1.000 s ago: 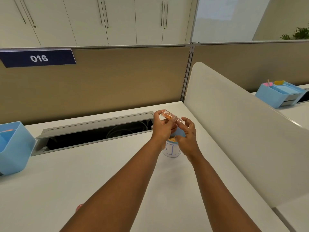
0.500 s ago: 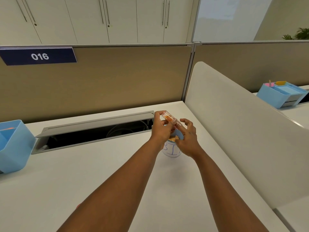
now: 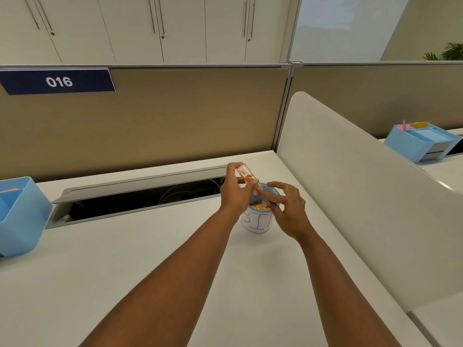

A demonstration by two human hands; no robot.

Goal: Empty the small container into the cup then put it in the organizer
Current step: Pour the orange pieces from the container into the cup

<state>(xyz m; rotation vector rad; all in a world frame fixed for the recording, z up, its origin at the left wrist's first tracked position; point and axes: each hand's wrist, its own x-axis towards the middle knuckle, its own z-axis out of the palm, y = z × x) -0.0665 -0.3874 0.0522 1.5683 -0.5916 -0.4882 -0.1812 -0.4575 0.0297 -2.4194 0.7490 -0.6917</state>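
Clear plastic, with orange bits showing through it: that is the small container (image 3: pixel 246 177), pinched in my left hand (image 3: pixel 236 194) just right of the middle of the frame and tilted so its lower, open end points down and to the right, over the cup (image 3: pixel 258 220). My left fingers are closed around the container's upper part. My right hand (image 3: pixel 288 209) sits just to the right of the cup with its fingers loosely spread, one fingertip near the container's mouth at the cup's blue rim; I cannot tell whether it actually touches either one. The cup is white with blue handwriting on its side, it stands on the white desk (image 3: pixel 140 259), and a layer of orange pieces already lies inside it. Some orange pieces are left in the container, so I judge the pouring unfinished. The risks I see: the container's mouth sits near the rim rather than over the cup's middle, so pieces could slide out past the edge onto the desk, and behind the cup an open cable tray (image 3: pixel 140 196) runs across the desk where stray bits could vanish. My right hand is close enough to knock the light cup over. The blue organizer (image 3: pixel 21 216) waits at the far left edge of the frame, well apart from the cup, so carrying the container there before it is empty could scatter pieces.
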